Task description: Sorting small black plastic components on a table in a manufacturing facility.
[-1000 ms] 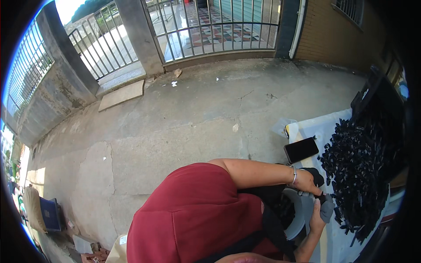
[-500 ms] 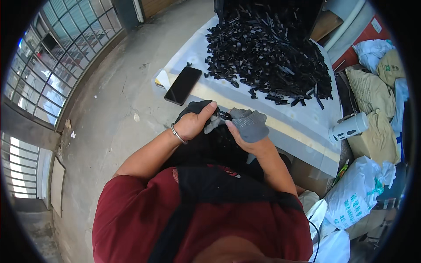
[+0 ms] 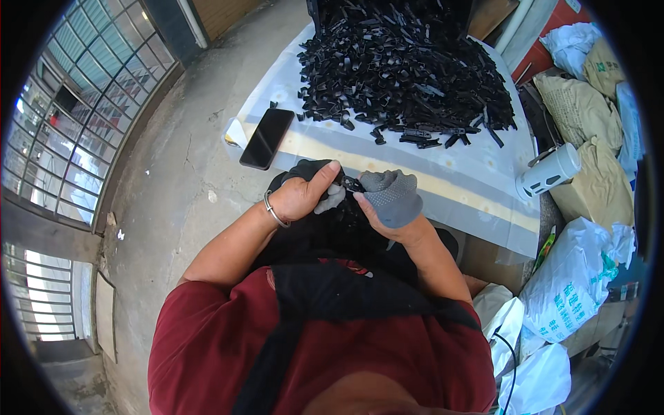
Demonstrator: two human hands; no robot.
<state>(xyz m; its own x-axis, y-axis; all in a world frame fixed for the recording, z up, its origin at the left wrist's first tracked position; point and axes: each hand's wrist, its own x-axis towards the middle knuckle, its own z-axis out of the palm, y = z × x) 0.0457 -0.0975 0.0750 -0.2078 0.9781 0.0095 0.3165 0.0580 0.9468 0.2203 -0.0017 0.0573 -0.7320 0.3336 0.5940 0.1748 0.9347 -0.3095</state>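
Both of my hands meet over my lap, just in front of the table's near edge. My left hand (image 3: pixel 310 188), gloved over the fingers with the thumb bare, is closed on a small black plastic piece (image 3: pixel 353 184). From the other side my right hand (image 3: pixel 391 199), in a grey dotted glove with a bare thumb, grips the same piece. The fingers cover most of it, so its exact shape is hidden. Beyond my hands, a big heap of small black plastic parts (image 3: pixel 408 69) lies on the covered table (image 3: pixel 477 207).
A black phone (image 3: pixel 267 138) lies at the table's left edge. On the right stands a white cup (image 3: pixel 550 171) with dark markings. Paper sacks (image 3: pixel 579 104) and white plastic bags (image 3: pixel 570 283) crowd the right side. A barred window (image 3: pixel 83 104) is at the left.
The view has shifted slightly, so the table and heap appear further left and higher. My hands stay together on the black piece, with hardly any movement.
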